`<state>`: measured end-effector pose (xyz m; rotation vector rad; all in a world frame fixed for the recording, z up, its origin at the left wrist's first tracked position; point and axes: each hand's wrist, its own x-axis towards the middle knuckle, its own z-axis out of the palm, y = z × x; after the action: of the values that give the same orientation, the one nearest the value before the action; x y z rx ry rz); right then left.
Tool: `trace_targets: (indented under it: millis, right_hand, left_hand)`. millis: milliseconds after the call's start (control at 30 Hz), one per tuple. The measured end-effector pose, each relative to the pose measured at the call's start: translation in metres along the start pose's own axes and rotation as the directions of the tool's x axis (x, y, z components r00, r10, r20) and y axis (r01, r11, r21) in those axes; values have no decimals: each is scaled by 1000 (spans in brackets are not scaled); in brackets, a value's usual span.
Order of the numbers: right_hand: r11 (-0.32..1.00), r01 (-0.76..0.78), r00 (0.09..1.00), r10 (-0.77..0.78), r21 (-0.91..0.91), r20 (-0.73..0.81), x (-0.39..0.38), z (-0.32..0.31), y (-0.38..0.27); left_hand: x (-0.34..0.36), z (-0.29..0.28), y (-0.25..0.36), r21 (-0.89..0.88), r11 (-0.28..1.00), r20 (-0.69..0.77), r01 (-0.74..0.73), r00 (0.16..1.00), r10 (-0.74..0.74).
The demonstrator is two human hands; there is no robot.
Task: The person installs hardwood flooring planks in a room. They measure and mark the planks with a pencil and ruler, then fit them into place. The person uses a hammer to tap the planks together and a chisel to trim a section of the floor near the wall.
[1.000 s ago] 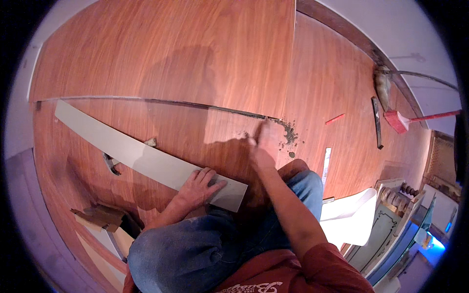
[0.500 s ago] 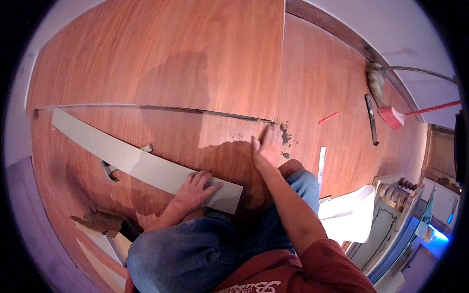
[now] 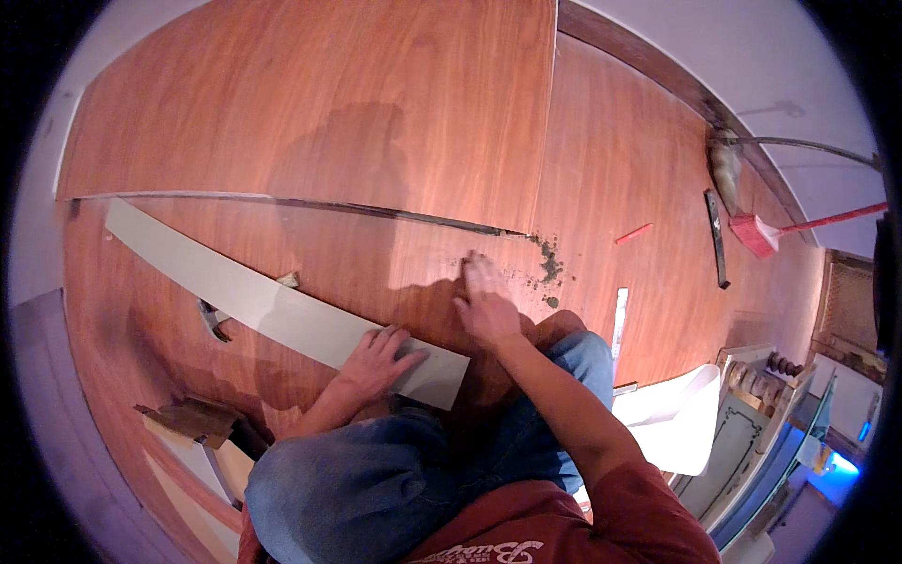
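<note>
A long pale strip of board (image 3: 240, 296) lies at a slant across the wood-patterned floor. My left hand (image 3: 374, 362) rests on top of it close to its near right end, fingers loosely spread. Flat against the floor, my right hand (image 3: 489, 303) reaches forward with fingers extended and holds nothing that I can see. Just beyond its fingertips runs a dark narrow gap (image 3: 404, 215) along a raised panel edge. Dark crumbly debris (image 3: 549, 260) is scattered right of that hand, near the end of the gap.
A hammer (image 3: 216, 321) lies partly under the strip. To the right are a red pencil-like stick (image 3: 634, 233), a ruler (image 3: 619, 321), a dark flat bar (image 3: 717, 240) and a red brush (image 3: 754, 235). A curled white sheet (image 3: 672, 423) sits beside my knee; a cardboard box (image 3: 193, 421) is at left.
My right hand has moved left and nearer to me across the floor, away from the debris, more of which now shows. My left hand stays on the strip.
</note>
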<state>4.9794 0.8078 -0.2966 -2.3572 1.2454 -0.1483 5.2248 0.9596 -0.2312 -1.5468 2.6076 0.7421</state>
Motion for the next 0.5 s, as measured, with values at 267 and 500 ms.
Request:
trace_targets:
  millis: [267, 500]
  right_hand:
    - [962, -261, 965, 258, -82, -38, -8, 4, -2]
    - [994, -54, 981, 35, 96, 192, -8, 15, -8]
  left_hand:
    - [-2, 5, -1, 16, 1000, -6, -7, 1000, 7]
    - [0, 17, -4, 39, 999, -27, -32, 999, 33]
